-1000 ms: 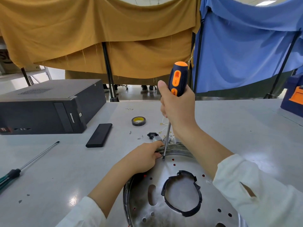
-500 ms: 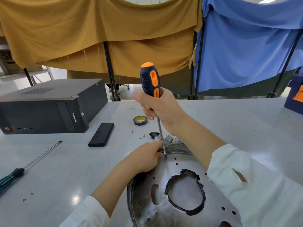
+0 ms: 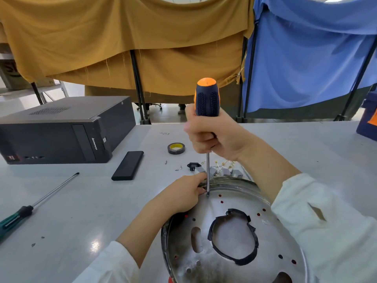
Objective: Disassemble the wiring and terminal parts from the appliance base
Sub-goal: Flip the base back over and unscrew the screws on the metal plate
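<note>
A round shiny metal appliance base (image 3: pixel 204 260) with holes and a black gasket ring (image 3: pixel 232 237) lies at the table's near edge. My right hand (image 3: pixel 212 137) grips an orange-and-black screwdriver (image 3: pixel 207 99) held upright, its tip set on the base near the far rim. My left hand (image 3: pixel 183 195) grips that far rim right beside the tip. Just beyond the rim lie several grey terminal blocks with thin wires (image 3: pixel 222 170) and a small black socket part (image 3: pixel 192 166).
A black computer case (image 3: pixel 61 129) stands at the left, a black phone (image 3: pixel 128 165) beside it. A roll of black tape (image 3: pixel 176 148) and loose screws (image 3: pixel 178 168) lie mid-table. A long green-handled screwdriver (image 3: pixel 30 207) lies at the left. A blue box (image 3: pixel 367 119) sits far right.
The screwdriver handle swung from tilted right to tilted left and now stands nearly upright; its tip has stayed at the same spot. My left hand has kept its grip on the rim.
</note>
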Available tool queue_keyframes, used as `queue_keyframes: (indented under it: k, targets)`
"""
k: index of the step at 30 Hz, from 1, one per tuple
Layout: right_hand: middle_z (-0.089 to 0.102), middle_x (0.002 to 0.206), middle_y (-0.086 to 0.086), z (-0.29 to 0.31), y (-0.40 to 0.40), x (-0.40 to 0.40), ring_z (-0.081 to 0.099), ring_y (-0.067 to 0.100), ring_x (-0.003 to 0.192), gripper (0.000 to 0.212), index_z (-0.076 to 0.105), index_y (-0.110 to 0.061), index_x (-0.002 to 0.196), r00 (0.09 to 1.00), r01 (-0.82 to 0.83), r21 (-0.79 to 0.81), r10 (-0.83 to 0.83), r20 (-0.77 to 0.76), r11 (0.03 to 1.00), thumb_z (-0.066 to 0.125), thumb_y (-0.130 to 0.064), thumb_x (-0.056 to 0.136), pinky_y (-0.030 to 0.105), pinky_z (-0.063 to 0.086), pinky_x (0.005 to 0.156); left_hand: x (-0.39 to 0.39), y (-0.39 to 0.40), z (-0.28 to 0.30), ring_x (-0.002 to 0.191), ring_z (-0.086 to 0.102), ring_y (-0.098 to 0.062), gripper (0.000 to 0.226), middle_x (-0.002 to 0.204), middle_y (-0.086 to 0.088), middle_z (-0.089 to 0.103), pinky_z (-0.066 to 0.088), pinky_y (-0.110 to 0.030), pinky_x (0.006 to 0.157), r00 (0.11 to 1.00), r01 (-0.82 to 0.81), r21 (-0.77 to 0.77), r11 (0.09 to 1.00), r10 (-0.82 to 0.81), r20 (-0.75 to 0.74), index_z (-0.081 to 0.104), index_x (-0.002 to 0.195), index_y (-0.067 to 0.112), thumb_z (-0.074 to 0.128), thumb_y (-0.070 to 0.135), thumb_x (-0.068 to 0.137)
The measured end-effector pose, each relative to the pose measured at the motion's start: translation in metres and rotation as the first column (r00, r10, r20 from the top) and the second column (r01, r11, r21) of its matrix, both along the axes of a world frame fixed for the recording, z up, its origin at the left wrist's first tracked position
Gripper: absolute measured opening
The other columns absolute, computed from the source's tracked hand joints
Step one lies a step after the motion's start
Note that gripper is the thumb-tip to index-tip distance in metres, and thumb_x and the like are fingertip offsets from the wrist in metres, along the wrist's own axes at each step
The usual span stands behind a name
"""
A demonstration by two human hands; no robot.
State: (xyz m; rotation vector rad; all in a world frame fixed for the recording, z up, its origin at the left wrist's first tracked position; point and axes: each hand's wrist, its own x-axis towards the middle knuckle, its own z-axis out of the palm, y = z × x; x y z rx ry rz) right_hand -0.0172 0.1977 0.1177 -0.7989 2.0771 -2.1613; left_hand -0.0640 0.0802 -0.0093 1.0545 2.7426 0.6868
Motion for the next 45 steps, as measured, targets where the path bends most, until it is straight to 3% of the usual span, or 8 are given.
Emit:
queue_keyframes:
  k: [4, 8, 15, 22, 26, 30, 37, 45]
  targets:
    - [0.03, 0.044, -0.008, 0.003, 0.0, -0.004, 0.022, 0.008, 0.037, 0.033, 0.038, -0.022, 0.055, 0.982, -0.18, 0.045, 0.177, 0.058, 0.983, 0.05, -0.002, 0.078, 0.019, 0.016, 0.041, -0.002, 0.001, -0.001, 0.113, 0.054, -0.028, 0.037, 0.128, -0.006, 0.06, 0.043, -0.039, 0.096, 1.0, -0.006, 0.004, 1.0, 0.005, 0.011, 0.045, 0.133, 0.03, 0.045, 0.018, 0.098]
    - [0.033, 0.051, -0.003, -0.006, -0.02, -0.009, 0.027, 0.012, 0.042, 0.033, 0.04, -0.017, 0.062, 0.961, 0.266, -0.032, -0.267, -0.066, 0.964, 0.06, -0.008, 0.087, 0.022, 0.029, 0.043, 0.0, 0.001, 0.001, 0.117, 0.052, -0.027, 0.037, 0.131, -0.003, 0.058, 0.042, -0.036, 0.097, 0.999, -0.022, 0.009, 1.0, 0.022, 0.026, 0.044, 0.134, 0.03, 0.044, 0.019, 0.099]
    - [0.045, 0.063, 0.0, -0.018, -0.033, 0.004, 0.043, 0.017, 0.055, 0.027, 0.045, -0.023, 0.07, 0.539, 0.775, -0.241, -0.81, -0.23, 0.584, 0.067, -0.024, 0.085, 0.035, 0.044, 0.054, 0.003, 0.0, 0.004, 0.111, 0.054, -0.027, 0.036, 0.125, -0.003, 0.06, 0.042, -0.034, 0.088, 1.0, 0.003, 0.007, 1.0, -0.003, 0.018, 0.045, 0.133, 0.026, 0.042, 0.015, 0.099]
    - [0.029, 0.046, -0.005, -0.007, -0.003, 0.002, 0.022, 0.011, 0.038, 0.041, 0.035, -0.019, 0.056, 0.957, 0.276, -0.123, -0.284, -0.056, 0.953, 0.058, -0.006, 0.088, 0.018, 0.021, 0.039, 0.004, 0.001, 0.003, 0.11, 0.054, -0.029, 0.038, 0.125, -0.008, 0.06, 0.043, -0.036, 0.092, 1.0, -0.019, -0.011, 1.0, 0.019, 0.006, 0.043, 0.135, 0.029, 0.043, 0.017, 0.099]
    - [0.029, 0.043, -0.008, -0.001, 0.019, -0.002, 0.021, 0.008, 0.035, 0.036, 0.036, -0.021, 0.054, 0.996, -0.081, -0.049, 0.082, 0.02, 0.995, 0.052, -0.004, 0.081, 0.021, 0.014, 0.041, 0.004, 0.001, 0.004, 0.107, 0.054, -0.028, 0.033, 0.122, -0.009, 0.06, 0.041, -0.031, 0.085, 1.0, -0.02, -0.005, 1.0, 0.02, 0.013, 0.046, 0.131, 0.025, 0.045, 0.017, 0.099]
    - [0.029, 0.048, -0.005, -0.008, 0.015, -0.01, 0.022, 0.009, 0.038, 0.037, 0.036, -0.019, 0.061, 0.972, 0.233, -0.226, -0.233, 0.031, 0.946, 0.058, -0.006, 0.088, 0.022, 0.022, 0.04, 0.004, 0.001, 0.004, 0.107, 0.054, -0.027, 0.033, 0.122, -0.007, 0.06, 0.041, -0.031, 0.084, 1.0, -0.024, -0.004, 1.0, 0.024, 0.02, 0.046, 0.131, 0.025, 0.044, 0.016, 0.099]
    - [0.038, 0.048, -0.012, -0.027, -0.009, -0.007, 0.036, 0.013, 0.048, 0.033, 0.044, -0.024, 0.062, 0.553, 0.782, -0.353, -0.833, 0.015, 0.513, 0.066, -0.025, 0.086, 0.029, 0.035, 0.05, 0.005, 0.001, 0.004, 0.096, 0.052, -0.025, 0.029, 0.116, -0.009, 0.06, 0.035, -0.028, 0.075, 0.999, -0.035, -0.032, 0.999, 0.034, -0.012, 0.045, 0.127, 0.023, 0.043, 0.018, 0.099]
    - [0.03, 0.043, -0.009, -0.015, 0.008, -0.003, 0.021, 0.008, 0.036, 0.043, 0.032, -0.023, 0.052, 1.0, 0.006, -0.039, -0.006, -0.009, 0.999, 0.05, -0.003, 0.086, 0.016, 0.017, 0.038, 0.005, 0.0, 0.005, 0.11, 0.054, -0.029, 0.035, 0.123, -0.008, 0.06, 0.042, -0.036, 0.091, 1.0, -0.011, -0.012, 1.0, 0.011, 0.008, 0.045, 0.132, 0.025, 0.043, 0.016, 0.098]
